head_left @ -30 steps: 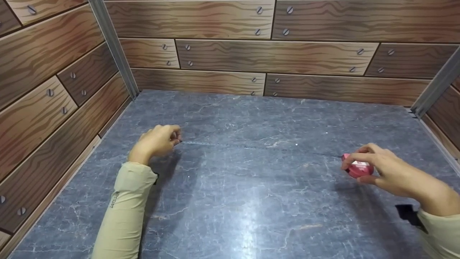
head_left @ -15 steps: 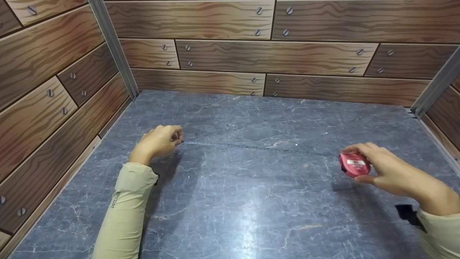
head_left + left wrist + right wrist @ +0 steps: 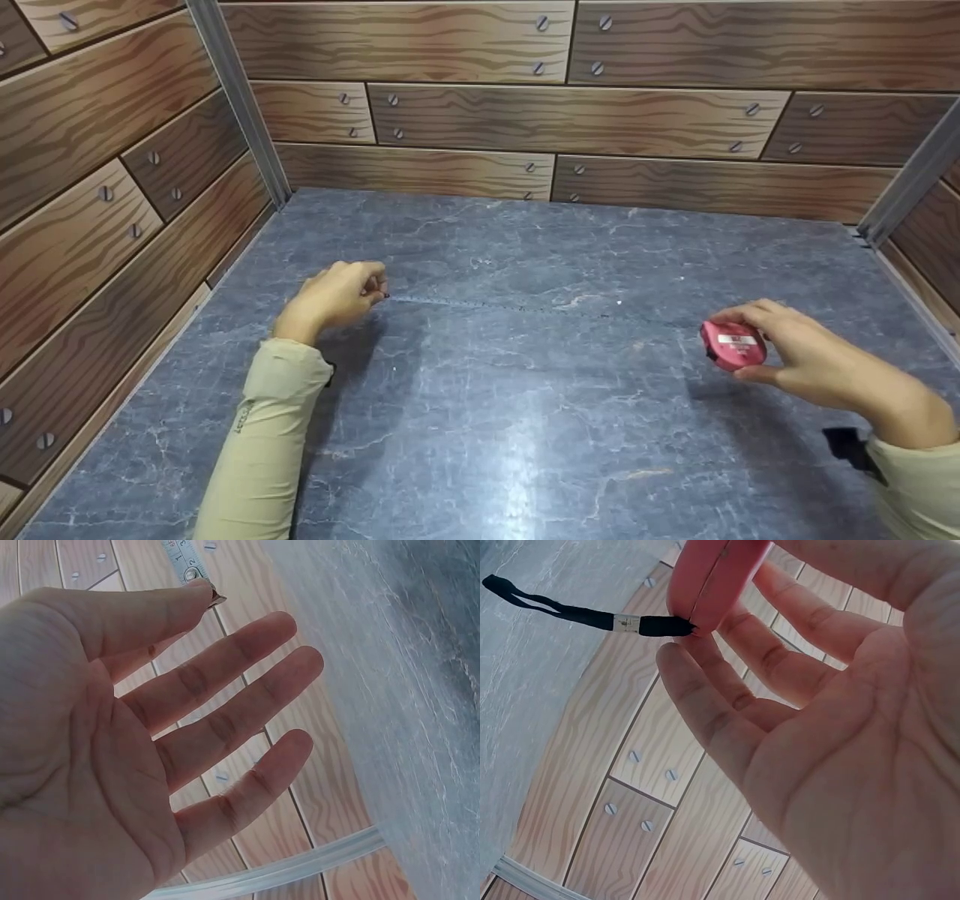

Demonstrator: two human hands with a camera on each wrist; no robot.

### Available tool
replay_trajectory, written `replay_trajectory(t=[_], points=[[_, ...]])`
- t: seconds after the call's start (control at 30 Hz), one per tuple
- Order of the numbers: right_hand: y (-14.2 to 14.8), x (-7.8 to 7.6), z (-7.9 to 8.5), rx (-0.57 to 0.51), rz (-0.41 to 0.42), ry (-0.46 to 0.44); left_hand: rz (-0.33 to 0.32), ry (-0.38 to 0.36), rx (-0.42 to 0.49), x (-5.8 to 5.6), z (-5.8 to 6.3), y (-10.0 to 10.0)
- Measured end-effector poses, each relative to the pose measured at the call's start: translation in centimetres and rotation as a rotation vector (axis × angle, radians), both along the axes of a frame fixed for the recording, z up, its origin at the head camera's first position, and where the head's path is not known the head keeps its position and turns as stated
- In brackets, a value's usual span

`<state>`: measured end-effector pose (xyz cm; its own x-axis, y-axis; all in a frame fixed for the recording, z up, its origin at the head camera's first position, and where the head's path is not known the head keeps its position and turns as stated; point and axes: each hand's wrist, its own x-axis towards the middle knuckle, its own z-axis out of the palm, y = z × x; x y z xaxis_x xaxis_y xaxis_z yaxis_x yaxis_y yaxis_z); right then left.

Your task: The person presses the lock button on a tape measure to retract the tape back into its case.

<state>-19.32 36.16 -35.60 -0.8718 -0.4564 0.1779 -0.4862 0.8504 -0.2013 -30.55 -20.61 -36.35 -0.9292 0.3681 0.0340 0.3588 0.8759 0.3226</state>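
My right hand grips a red tape measure by its rounded case, above the table on the right; a white label shows on the case's face. From the case a thin blade runs across to the left. Its end is pinched between the thumb and index finger of my left hand. In the left wrist view the printed blade and its metal end hook show at the thumb tip, and the other three fingers extend apart. A black wrist strap hangs from the case in the right wrist view.
Beneath both hands lies a dark blue-grey marbled table with a bright light reflection. Wood-patterned walls stand at the back and sides, with metal posts at the corners.
The tape measure's case has turned its labelled face toward the head camera and shifted slightly left. My left hand has drifted a little right, still pinching the blade's end.
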Motion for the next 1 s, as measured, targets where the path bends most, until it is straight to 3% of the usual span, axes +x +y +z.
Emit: replay_trajectory(t=[1.0], points=[[-0.83, -0.07, 0.27, -0.023, -0.018, -0.103, -0.068, 0.017, 0.002, 0.0, -0.25, 0.79]])
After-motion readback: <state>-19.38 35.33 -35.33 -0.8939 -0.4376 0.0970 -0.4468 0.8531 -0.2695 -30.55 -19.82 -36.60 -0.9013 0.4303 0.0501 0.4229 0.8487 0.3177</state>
